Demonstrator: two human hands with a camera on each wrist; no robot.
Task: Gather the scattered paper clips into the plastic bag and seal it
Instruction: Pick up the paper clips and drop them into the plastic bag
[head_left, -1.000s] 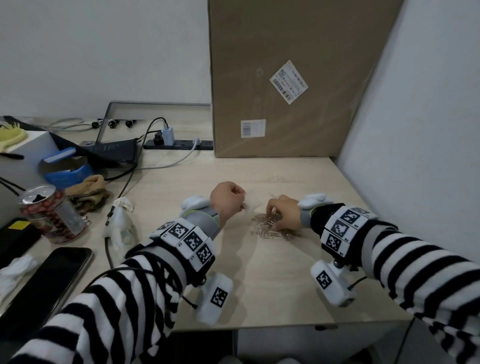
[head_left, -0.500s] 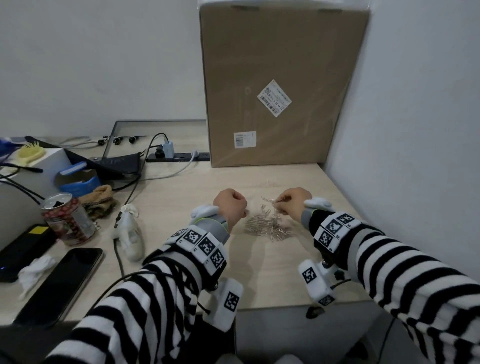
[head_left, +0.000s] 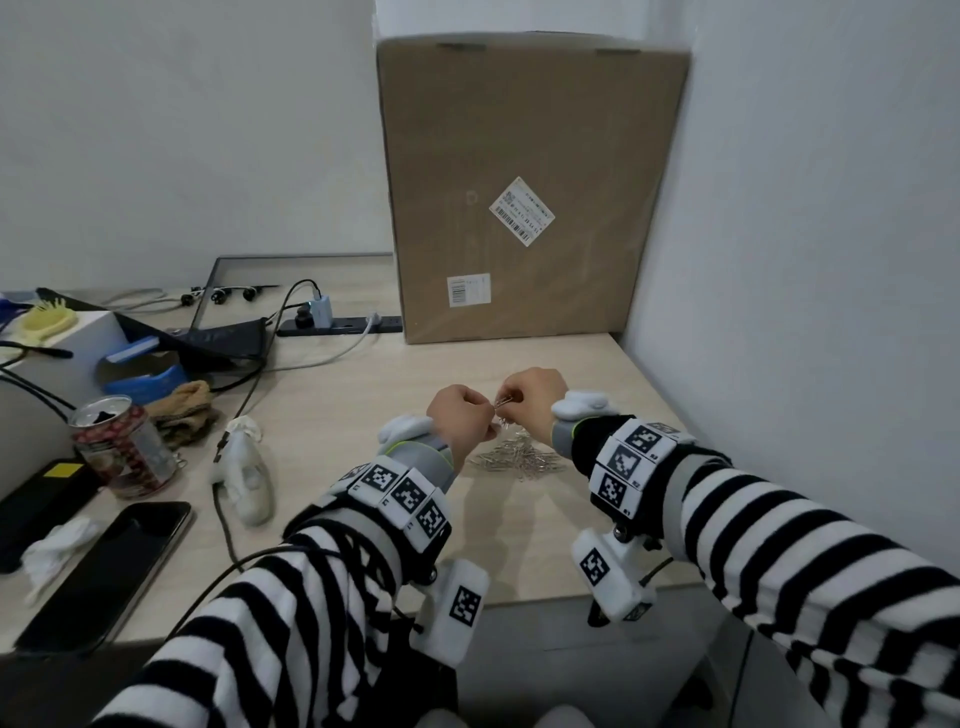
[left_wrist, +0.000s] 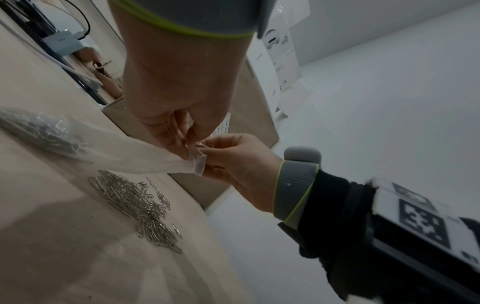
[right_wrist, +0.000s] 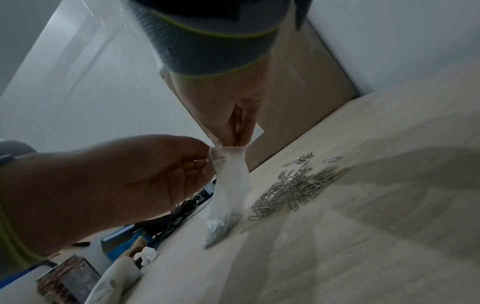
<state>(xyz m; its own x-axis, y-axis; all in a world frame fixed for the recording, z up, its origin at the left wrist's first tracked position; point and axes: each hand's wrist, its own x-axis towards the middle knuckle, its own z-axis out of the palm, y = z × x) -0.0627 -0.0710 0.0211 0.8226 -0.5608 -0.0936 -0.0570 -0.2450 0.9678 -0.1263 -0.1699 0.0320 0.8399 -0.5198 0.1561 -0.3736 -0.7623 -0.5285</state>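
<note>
A small clear plastic bag (right_wrist: 230, 185) hangs between my hands, its lower end resting on the desk with several clips inside. My left hand (head_left: 485, 415) pinches the bag's rim (left_wrist: 193, 162). At the bag's mouth, my right hand (head_left: 506, 402) pinches a few paper clips (left_wrist: 203, 145) right against the left fingers. A loose pile of silver paper clips (head_left: 519, 458) lies on the desk just below and in front of both hands; the same pile of paper clips (left_wrist: 135, 205) also shows in the wrist views.
A tall cardboard box (head_left: 530, 197) stands behind the hands, and a white wall (head_left: 805, 260) closes the right side. To the left are a white wrapped device (head_left: 244, 473), a drink can (head_left: 122, 447), a phone (head_left: 109, 571), cables and a power strip (head_left: 343, 325).
My right hand rose off the clip pile with clips pinched and moved left to meet the left hand. The left hand lifted slightly. The head view tilted up.
</note>
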